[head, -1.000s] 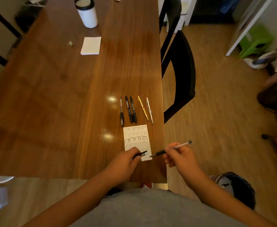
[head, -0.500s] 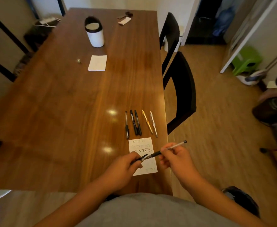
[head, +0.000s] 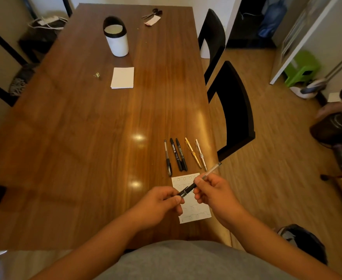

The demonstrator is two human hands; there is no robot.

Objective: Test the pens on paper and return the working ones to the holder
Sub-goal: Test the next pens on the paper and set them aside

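PEN: clear-barrelled, black-gripped pen (head: 211,170) pinched by right hand (head: 212,194) | AXIS: near-left to far-right | CAP: black cap (head: 183,193) pinched by left hand (head: 160,203), at tip end

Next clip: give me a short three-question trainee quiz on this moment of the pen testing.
1. How many pens lie in the row on the table, beyond the scribbled paper?
2. The right hand grips the raised pen. The left hand pinches: A) its black cap, B) the scribbled paper, C) nothing.
3. True or false: the holder stands far up the table, away from the row.
Key: 1) five; 2) A; 3) true.
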